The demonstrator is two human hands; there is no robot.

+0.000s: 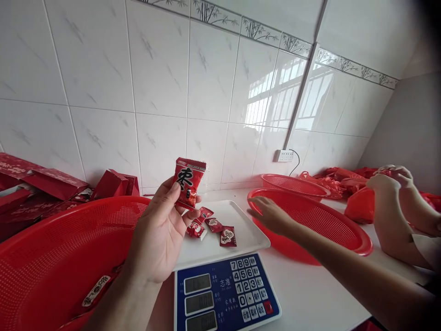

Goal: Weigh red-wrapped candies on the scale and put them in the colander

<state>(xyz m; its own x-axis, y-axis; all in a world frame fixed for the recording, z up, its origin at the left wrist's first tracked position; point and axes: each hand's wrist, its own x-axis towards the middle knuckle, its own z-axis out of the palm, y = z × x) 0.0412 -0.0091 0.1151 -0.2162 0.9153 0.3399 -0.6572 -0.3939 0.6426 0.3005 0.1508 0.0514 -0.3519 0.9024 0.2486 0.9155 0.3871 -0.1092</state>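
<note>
My left hand (165,225) holds up a red packet (189,183) with black lettering, pinched by thumb and fingers above a white scale tray (244,225). Several small red packets (228,236) lie on that tray. The blue scale panel (225,294) with its displays and number keys is in front of it. My right hand (270,214) is over the near left rim of a red perforated basket (310,220), fingers apart, holding nothing that I can see. A larger red basket (69,257) at the left has a few packets at its bottom.
Red boxes (55,181) are piled at the far left. Another red basket (296,185) stands by the tiled wall, below a power socket (284,156). At the right, another person's arms (389,216) are beside red plastic bags (358,204).
</note>
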